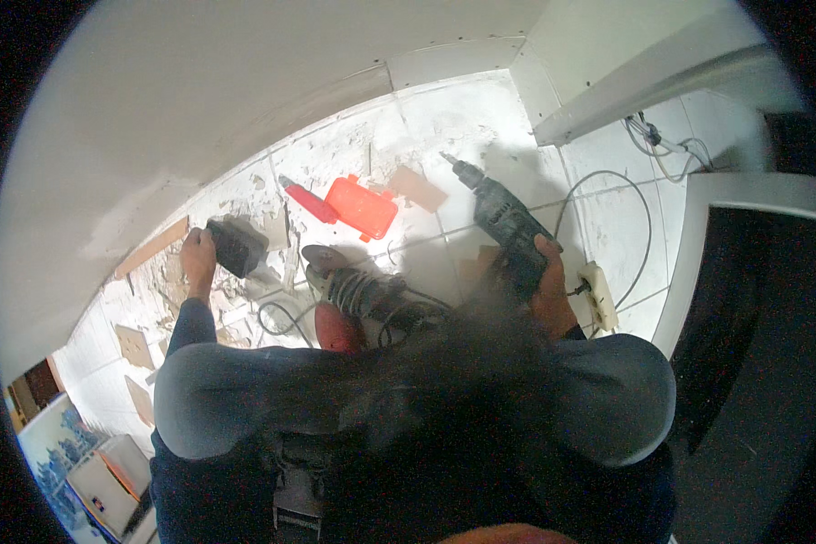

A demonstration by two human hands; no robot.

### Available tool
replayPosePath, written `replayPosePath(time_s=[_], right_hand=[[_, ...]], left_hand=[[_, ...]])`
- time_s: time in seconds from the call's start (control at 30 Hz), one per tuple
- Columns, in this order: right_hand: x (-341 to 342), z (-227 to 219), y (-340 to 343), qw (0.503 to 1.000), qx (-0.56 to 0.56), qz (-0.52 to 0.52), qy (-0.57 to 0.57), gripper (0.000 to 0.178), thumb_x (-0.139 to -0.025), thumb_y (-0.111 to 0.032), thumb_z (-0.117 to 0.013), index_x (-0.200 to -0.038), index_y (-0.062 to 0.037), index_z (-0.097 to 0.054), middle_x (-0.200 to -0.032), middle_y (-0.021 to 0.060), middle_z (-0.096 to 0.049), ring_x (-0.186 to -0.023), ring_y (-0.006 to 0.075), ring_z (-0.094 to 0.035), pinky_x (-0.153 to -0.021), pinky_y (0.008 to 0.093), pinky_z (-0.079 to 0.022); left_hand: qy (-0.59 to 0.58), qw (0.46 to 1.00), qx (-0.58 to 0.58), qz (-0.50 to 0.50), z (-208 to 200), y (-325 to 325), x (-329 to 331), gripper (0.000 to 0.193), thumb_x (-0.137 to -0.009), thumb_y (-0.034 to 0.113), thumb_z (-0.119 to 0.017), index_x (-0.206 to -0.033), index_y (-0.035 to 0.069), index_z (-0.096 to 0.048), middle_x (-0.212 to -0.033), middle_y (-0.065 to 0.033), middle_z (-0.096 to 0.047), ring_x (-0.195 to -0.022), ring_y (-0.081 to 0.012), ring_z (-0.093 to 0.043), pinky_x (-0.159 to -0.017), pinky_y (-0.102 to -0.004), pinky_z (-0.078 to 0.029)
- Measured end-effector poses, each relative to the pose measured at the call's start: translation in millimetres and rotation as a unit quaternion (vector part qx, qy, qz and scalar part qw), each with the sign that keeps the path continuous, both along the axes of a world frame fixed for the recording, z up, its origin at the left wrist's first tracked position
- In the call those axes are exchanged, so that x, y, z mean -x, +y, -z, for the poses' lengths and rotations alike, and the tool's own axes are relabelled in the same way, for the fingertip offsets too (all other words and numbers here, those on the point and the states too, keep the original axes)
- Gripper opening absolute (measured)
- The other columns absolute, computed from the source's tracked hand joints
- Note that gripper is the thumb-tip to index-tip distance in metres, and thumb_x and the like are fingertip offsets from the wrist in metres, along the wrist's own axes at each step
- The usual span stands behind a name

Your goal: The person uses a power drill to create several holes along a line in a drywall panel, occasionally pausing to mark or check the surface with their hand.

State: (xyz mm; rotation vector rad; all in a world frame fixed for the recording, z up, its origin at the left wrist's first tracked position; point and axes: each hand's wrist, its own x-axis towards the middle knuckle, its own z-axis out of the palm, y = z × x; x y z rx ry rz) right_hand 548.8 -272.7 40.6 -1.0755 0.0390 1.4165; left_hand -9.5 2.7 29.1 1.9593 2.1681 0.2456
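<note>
The left hand (199, 263) grips the near-left edge of a dark block (236, 247), thumb and fingers closed on that side; the block's far edge lies toward broken, flaky debris (289, 249). A brown strip (154, 247) runs along the foot of the wall (136, 136), its right end just beside the knuckles, so the wall side is tight. The right hand (550, 292) is wrapped around the rear of a dark power drill (512, 222), whose tip points up and left, well apart from the wall.

Between the two hands, the tile floor (444, 238) shows in a broad stretch, broken by a red case (361, 208), a red-handled tool (308, 201) touching or nearly touching its left edge (I cannot tell which), and a flat tan piece (419, 189) to its right. More floor shows beyond the drill tip, up to the wall corner.

Nearer the body, a power tool with a ribbed, dark body (358, 292) takes up the middle, in front of the knees. On the right, room narrows: a cream power strip (598, 295) sits close beside the right hand, a cable (648, 218) loops out over the tiles, and the white frame (698, 245) edges that side.
</note>
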Motion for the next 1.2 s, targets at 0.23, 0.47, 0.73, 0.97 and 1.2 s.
replayPosePath(time_s=[0.23, 0.47, 0.73, 0.97, 1.2], right_hand=[[-3, 9, 11, 0.998, -0.058, 0.011, 0.032, 0.041, -0.089, -0.031, -0.059, -0.114, 0.002, -0.054, -0.092, 0.0157, -0.065, -0.071, 0.0262, -0.066, -0.064, 0.0385, -0.058], [4, 6, 19, 0.995, -0.078, 0.029, 0.057, 0.044, -0.088, -0.034, -0.061, -0.115, 0.0002, -0.054, -0.09, 0.0143, -0.064, -0.07, 0.026, -0.066, -0.063, 0.0385, -0.057], [-1, 4, 9, 0.996, -0.091, 0.005, 0.015, 0.045, -0.089, -0.036, -0.058, -0.115, 0.0, -0.055, -0.088, 0.0142, -0.065, -0.069, 0.0265, -0.066, -0.061, 0.0373, -0.056], [-10, 10, -5, 0.994, -0.073, 0.045, 0.064, 0.054, -0.089, -0.038, -0.058, -0.121, 0.0035, -0.048, -0.094, 0.0166, -0.063, -0.073, 0.0291, -0.065, -0.063, 0.0406, -0.056], [-4, 6, -6, 0.995, -0.091, 0.014, 0.024, 0.052, -0.09, -0.039, -0.057, -0.12, 0.0024, -0.05, -0.097, 0.0161, -0.062, -0.077, 0.0288, -0.065, -0.067, 0.0414, -0.056]], left_hand=[[-0.163, 0.975, 0.103, 0.108, -88, 65, -68, 0.026, -0.091, 0.029, -0.057, -0.089, 0.005, -0.065, -0.07, -0.005, -0.064, -0.055, -0.0096, -0.055, -0.05, -0.0273, -0.043], [-0.432, 0.828, 0.31, 0.181, -75, 114, -237, 0.023, -0.094, 0.02, -0.051, -0.096, -0.001, -0.059, -0.088, -0.0116, -0.064, -0.079, -0.0209, -0.065, -0.071, -0.0352, -0.056], [-0.713, 0.53, 0.454, 0.065, -14, 24, -385, 0.031, -0.084, -0.002, -0.048, -0.115, -0.005, -0.052, -0.11, -0.0157, -0.06, -0.101, -0.0242, -0.062, -0.091, -0.0331, -0.053], [-0.583, 0.684, 0.431, 0.078, -2, 17, -383, 0.024, -0.095, 0.011, -0.056, -0.112, -0.005, -0.059, -0.098, -0.012, -0.065, -0.081, -0.0151, -0.064, -0.072, -0.0253, -0.057], [-0.61, 0.663, 0.431, 0.053, 1, 5, -381, 0.028, -0.095, 0.016, -0.059, -0.116, -0.003, -0.06, -0.086, -0.0018, -0.063, -0.068, -0.0077, -0.057, -0.056, -0.0198, -0.048]])
